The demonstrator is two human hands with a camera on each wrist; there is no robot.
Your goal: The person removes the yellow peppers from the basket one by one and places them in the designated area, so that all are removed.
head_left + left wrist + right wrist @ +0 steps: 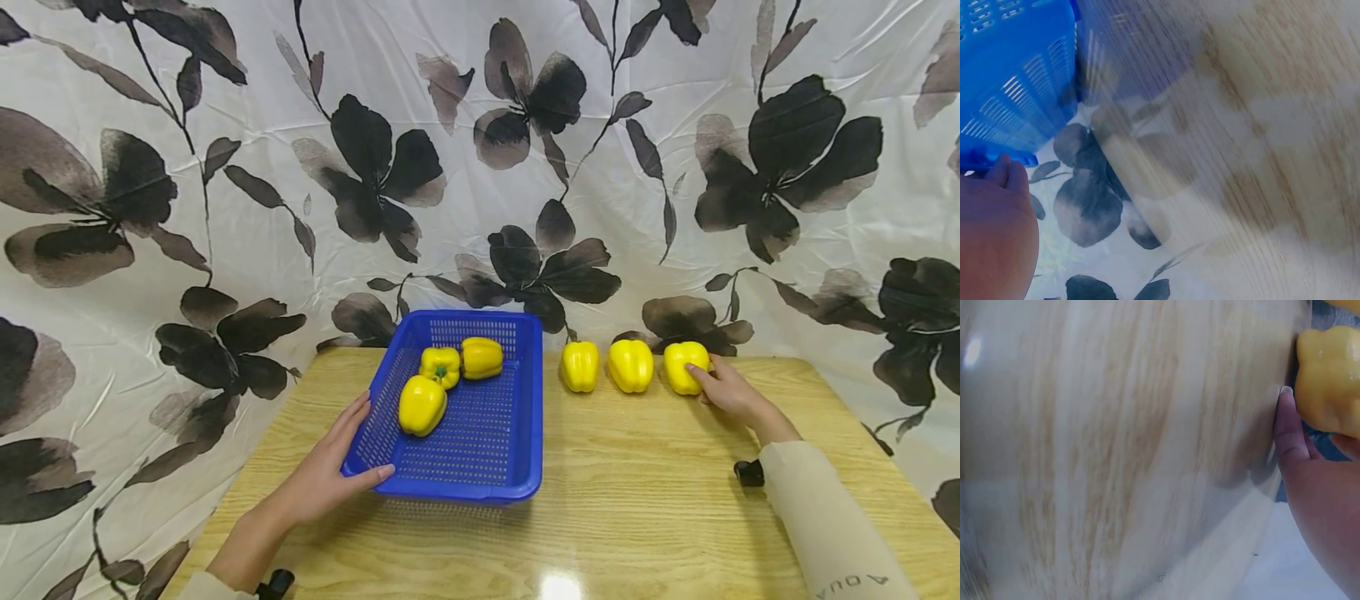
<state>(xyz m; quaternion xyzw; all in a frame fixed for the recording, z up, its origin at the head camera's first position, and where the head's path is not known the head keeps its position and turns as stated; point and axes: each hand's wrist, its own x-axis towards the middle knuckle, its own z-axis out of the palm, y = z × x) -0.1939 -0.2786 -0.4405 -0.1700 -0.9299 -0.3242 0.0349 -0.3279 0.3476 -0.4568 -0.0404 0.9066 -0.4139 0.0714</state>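
Note:
On the left of the head view, my left hand (322, 475) holds the near-left corner of a blue plastic basket (536, 417). Its thumb lies on the front rim and its fingers lie along the left side. Three yellow bell peppers sit inside: one nearest (422, 407), one with its green stem showing (447, 360), and one farther right (482, 358). At the table's far right, my right hand (731, 392) grips a yellow bell pepper (681, 367), thumb across its front; the other fingers are mostly hidden. Fingertips touch the basket rim (1029, 159) in the left wrist view.
Two more yellow bell peppers, one beside the basket (581, 367) and one in the middle (631, 367), stand in a row with the gripped one. They are near the back edge of the wooden table (637, 500). A floral cloth (465, 208) hangs directly behind.

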